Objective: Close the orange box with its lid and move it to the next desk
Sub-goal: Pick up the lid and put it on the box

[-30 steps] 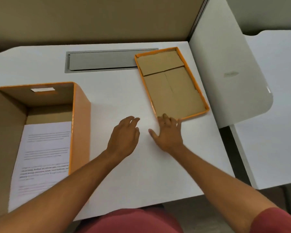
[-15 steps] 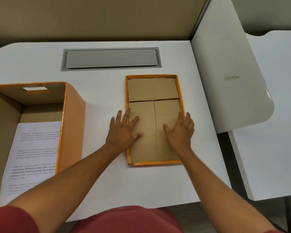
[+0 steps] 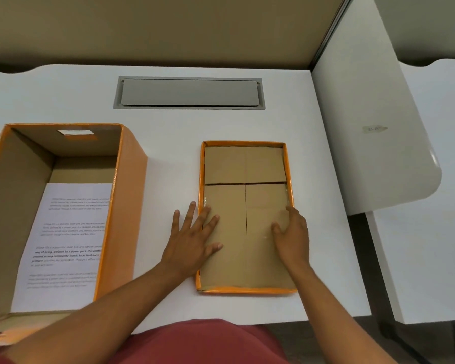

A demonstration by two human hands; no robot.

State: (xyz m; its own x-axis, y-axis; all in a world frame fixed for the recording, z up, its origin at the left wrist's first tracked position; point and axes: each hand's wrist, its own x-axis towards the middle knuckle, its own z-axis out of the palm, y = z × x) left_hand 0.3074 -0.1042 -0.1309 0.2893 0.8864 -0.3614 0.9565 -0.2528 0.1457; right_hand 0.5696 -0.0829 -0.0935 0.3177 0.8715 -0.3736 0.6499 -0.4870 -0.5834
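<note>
While both hands [image 3: 192, 243] stay put, lid [image 3: 243, 166] has stopped sliding.

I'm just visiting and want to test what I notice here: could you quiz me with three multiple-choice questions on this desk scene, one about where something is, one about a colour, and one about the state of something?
1. Where does the lid lie?
A. To the right of the orange box
B. On top of the orange box
C. On the next desk

2. What colour is the lid's rim?
A. Blue
B. Orange
C. Green

3. What state is the orange box in?
A. Closed
B. Open, with a printed sheet inside
C. Open and empty

Answers:
1 A: the lid lies inside-up on the white desk, under the left hand and right hand.
2 B: an orange edge frames the brown cardboard.
3 B: the printed sheet shows at the box's bottom.
</note>
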